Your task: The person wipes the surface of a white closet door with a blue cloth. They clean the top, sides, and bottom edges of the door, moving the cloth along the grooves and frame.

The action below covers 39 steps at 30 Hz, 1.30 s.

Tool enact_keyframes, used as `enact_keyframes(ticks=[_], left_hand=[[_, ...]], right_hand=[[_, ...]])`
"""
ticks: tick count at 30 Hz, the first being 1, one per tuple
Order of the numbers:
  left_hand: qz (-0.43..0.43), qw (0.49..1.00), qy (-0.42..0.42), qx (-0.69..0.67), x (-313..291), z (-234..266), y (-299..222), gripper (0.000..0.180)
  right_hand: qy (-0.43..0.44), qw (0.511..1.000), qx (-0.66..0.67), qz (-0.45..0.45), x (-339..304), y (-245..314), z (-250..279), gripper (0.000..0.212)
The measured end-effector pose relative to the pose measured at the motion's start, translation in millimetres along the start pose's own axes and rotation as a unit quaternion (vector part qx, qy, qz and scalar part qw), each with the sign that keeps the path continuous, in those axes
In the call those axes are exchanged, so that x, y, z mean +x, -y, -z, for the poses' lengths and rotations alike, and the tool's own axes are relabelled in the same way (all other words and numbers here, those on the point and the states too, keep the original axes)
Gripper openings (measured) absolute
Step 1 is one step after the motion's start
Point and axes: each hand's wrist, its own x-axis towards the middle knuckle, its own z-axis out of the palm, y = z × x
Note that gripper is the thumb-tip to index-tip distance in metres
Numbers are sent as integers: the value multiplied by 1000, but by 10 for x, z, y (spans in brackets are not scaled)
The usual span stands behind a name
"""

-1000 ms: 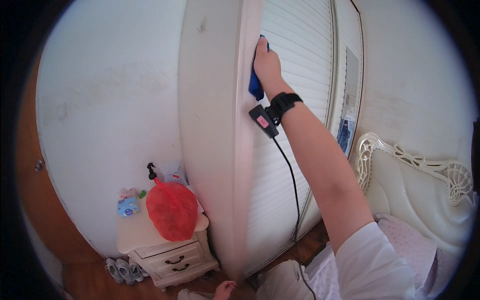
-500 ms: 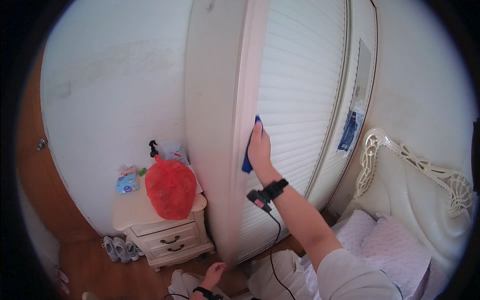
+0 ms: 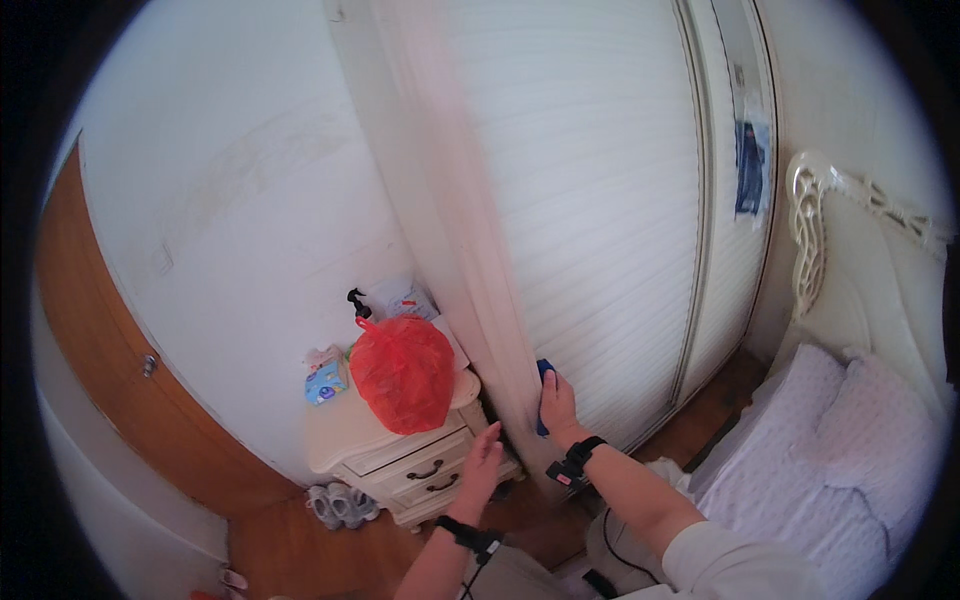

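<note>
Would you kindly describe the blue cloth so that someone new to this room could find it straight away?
Start at the tall white wardrobe with ribbed sliding doors, and follow its front corner post down to just above the cream bedside cabinet. There the right hand presses a small blue cloth against the door edge. It is the only deep blue thing on that white surface.
</note>
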Motion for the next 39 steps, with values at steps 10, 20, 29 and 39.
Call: enact_keyframes(ticks=[10,20,29,39], left_hand=[[114,989,72,53,-290,92,1321,44],[263,964,24,40,-690,182,1215,46],[258,957,-73,113,-751,570,1027,37],[229,944,-24,238,-743,397,1009,27]], right_hand=[[-17,996,2,-93,-532,-842,-193,43],[2,980,-50,-195,-1128,-2003,7,39],[78,951,-45,-296,-1511,-2697,60,40],[146,913,-79,-374,-1642,-3113,137,41]])
